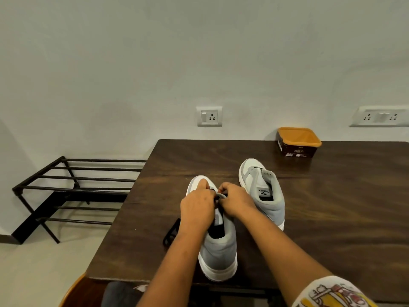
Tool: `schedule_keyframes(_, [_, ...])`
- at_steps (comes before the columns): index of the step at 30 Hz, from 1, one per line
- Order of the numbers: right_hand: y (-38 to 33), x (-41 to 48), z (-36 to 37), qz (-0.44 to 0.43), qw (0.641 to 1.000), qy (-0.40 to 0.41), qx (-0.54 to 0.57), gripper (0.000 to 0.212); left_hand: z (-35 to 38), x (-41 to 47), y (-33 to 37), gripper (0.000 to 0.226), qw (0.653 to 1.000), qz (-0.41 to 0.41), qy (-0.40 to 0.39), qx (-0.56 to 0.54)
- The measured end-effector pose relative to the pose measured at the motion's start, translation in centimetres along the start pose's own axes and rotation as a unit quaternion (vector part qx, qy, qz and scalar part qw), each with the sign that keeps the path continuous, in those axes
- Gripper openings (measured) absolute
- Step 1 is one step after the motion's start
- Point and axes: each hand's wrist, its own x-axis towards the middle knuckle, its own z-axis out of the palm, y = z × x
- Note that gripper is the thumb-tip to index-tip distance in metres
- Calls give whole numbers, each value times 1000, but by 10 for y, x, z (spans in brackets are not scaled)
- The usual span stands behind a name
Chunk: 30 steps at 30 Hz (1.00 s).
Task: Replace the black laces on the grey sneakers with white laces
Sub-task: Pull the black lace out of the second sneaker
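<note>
**Grey sneaker in hand: black lace being taken out**

Nearest, below the grip: grey suede heel and white sole of the near grey-and-white sneaker (218,251), standing on the dark wooden table (332,207), toe pointing away.

At the eyelet row: left hand (197,207) and right hand (238,201) close together, fingers curled, both pinching a short loop of black lace (221,196) held between them. Judged as the removal step on this shoe, with the lace not yet fully out.

Just left of the grip and lower: flat black strip (171,232) lying on the tabletop, probably the lace from the other shoe.

Right of the grip and a little beyond: second grey-and-white sneaker (263,191), tongue bare, eyelets seemingly unlaced apart from a thin dark line near the toe end.

Next move, as a guess: drawing the loop up and out, one crossing at a time, while steadying the upper; only then threading white. No white laces anywhere in view, so fetching them first.

Far right of the grip, by the wall: rectangular dark-brown tub with orange rim (298,141), lid off, orange inside, no contents to be made out from this angle.

Far left, off the table: black metal shoe rack (73,185).
</note>
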Motion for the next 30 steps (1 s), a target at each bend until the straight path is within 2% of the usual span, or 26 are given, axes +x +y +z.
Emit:
schedule_keyframes(3, [0,2,0,4,1000,-4,4,8,7,8,-13,20,982,-31,27,-183])
schedule_keyframes(4, [0,2,0,7,1000,-8,6,7,6,9,-15,18,964,-56,49,-255])
schedule_keyframes(5, [0,2,0,9,1000,-11,7,7,4,10,-15,15,932,-90,75,-342])
schedule_keyframes(6, [0,3,0,10,1000,-13,7,7,-2,11,-13,17,877,-133,101,-451])
schedule_keyframes(7, [0,3,0,10,1000,-13,5,7,-10,12,-11,23,793,-178,118,-571])
schedule_keyframes(9, [1,3,0,8,1000,-13,0,7,-36,12,-12,29,576,-227,158,-769])
schedule_keyframes(10, [2,3,-1,7,1000,-12,-2,7,-47,11,-21,28,488,-231,185,-821])
schedule_keyframes(11, [3,4,-1,6,1000,-12,-2,7,-56,12,-34,25,436,-236,209,-843])
schedule_keyframes(12, [4,4,-2,4,1000,-13,-1,7,-64,13,-48,22,434,-249,219,-838])
schedule_keyframes(13, [4,5,-2,0,1000,-15,0,6,-68,12,-62,19,477,-277,216,-806])
schedule_keyframes(14, [3,4,-2,-6,1000,-17,-1,7,-70,10,-76,18,551,-315,200,-747])
schedule_keyframes(16, [1,4,-2,-25,999,-19,-16,18,-61,6,-91,20,727,-373,113,-565])
schedule_keyframes(17, [-1,3,0,-41,999,-19,-30,24,-54,3,-96,20,813,-372,50,-445])
schedule_keyframes(18, [-3,3,2,-58,997,-17,-47,30,-48,0,-96,15,882,-345,-21,-320])
schedule_keyframes(19, [-4,2,4,-75,995,-15,-63,35,-43,-3,-93,14,923,-305,-93,-214])
schedule_keyframes(20, [-5,2,6,-87,993,-11,-77,38,-37,-5,-88,29,941,-270,-151,-135])
schedule_keyframes(22, [-7,0,8,-104,989,-3,-103,41,-28,-3,-71,58,952,-224,-186,-94])
schedule_keyframes(23, [-8,0,9,-109,988,2,-113,41,-26,-2,-61,58,958,-205,-173,-105])
schedule_keyframes(26, [-8,-4,9,-129,983,26,-129,28,-20,3,-34,37,956,-157,-166,-183])
schedule_keyframes(28, [-9,-7,8,-158,977,38,-139,23,-17,-1,-26,35,958,-140,-185,-167])
schedule_keyframes(30, [-11,-9,8,-196,966,53,-162,19,-15,-4,-21,34,973,-127,-150,-125])
